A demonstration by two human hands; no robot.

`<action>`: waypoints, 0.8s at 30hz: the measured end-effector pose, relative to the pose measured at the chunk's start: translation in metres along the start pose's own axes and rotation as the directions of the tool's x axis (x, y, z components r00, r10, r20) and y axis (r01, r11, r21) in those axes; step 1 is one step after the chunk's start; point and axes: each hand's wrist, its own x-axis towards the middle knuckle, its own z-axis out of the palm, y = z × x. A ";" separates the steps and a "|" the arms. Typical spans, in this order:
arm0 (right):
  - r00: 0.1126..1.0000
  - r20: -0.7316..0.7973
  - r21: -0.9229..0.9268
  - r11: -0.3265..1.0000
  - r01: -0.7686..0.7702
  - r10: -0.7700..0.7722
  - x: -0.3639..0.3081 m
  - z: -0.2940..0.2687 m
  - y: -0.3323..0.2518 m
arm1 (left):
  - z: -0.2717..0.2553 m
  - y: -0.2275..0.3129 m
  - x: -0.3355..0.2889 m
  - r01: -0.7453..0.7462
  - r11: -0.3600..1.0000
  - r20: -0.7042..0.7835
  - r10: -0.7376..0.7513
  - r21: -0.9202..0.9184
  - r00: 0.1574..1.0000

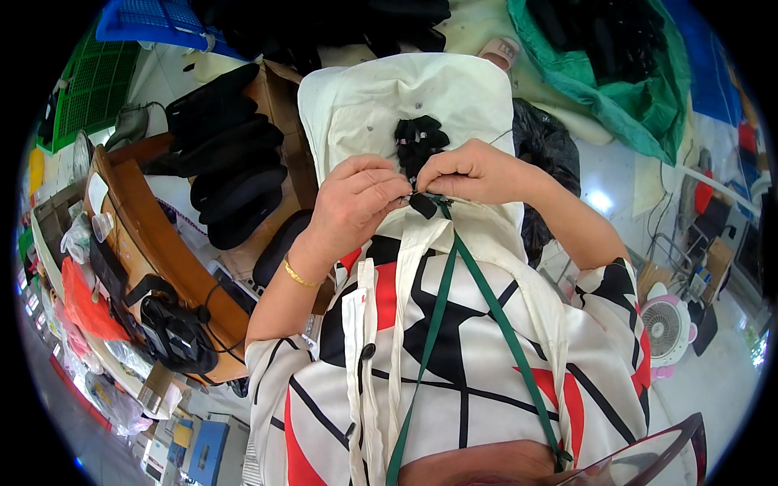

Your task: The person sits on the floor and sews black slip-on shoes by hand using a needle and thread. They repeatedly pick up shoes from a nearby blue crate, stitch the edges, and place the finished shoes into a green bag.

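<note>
Over my lap lies a white cloth [348, 105], with a small heap of black fabric pieces [420, 139] in its middle. My left hand [361, 194] and my right hand [478, 172] meet just below that heap, fingertips pinched close together. Between them is something small and dark, mostly hidden by the fingers. Right under the fingertips hangs a small black piece [423, 205], beside the end of a green lanyard [438, 304] that runs down from my neck. A thin dark line slants up from near my right hand.
Dark padded pieces [235, 174] are stacked at the left, beside a curved wooden table edge [154, 251]. Black goods fill a green sack [660, 121] at the far right. A black plastic bag [551, 154] lies right of my lap, and a pink-and-white fan [666, 328] stands lower right.
</note>
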 end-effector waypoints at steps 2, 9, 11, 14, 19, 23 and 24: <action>1.000 0.014 0.032 0.999 -0.008 0.008 0.000 0.001 0.002 | 0.003 0.000 -0.002 0.012 1.000 -0.020 -0.012 -0.021 1.000; 1.000 0.029 0.050 0.999 0.006 -0.007 0.001 0.006 0.006 | 0.004 0.002 -0.003 0.024 0.997 -0.009 -0.025 -0.073 1.000; 0.999 0.033 0.048 0.999 0.003 -0.005 0.002 0.007 0.006 | 0.005 0.003 -0.003 0.030 0.995 -0.004 -0.031 -0.094 1.000; 0.999 0.039 0.052 0.998 -0.027 0.025 0.004 0.010 0.004 | 0.006 0.000 -0.006 -0.001 0.996 0.004 0.001 -0.095 1.000; 0.998 0.046 0.043 0.998 -0.047 0.045 0.005 0.012 0.004 | 0.005 0.002 -0.006 0.024 0.994 0.016 -0.023 -0.103 1.000; 0.993 0.073 0.079 0.992 -0.099 0.093 0.003 0.011 0.004 | 0.007 0.002 -0.006 0.092 0.979 0.038 -0.086 -0.181 0.996; 0.992 0.076 0.096 0.990 -0.104 0.097 0.003 0.010 0.005 | 0.007 0.003 -0.006 0.114 0.971 0.037 -0.109 -0.208 0.993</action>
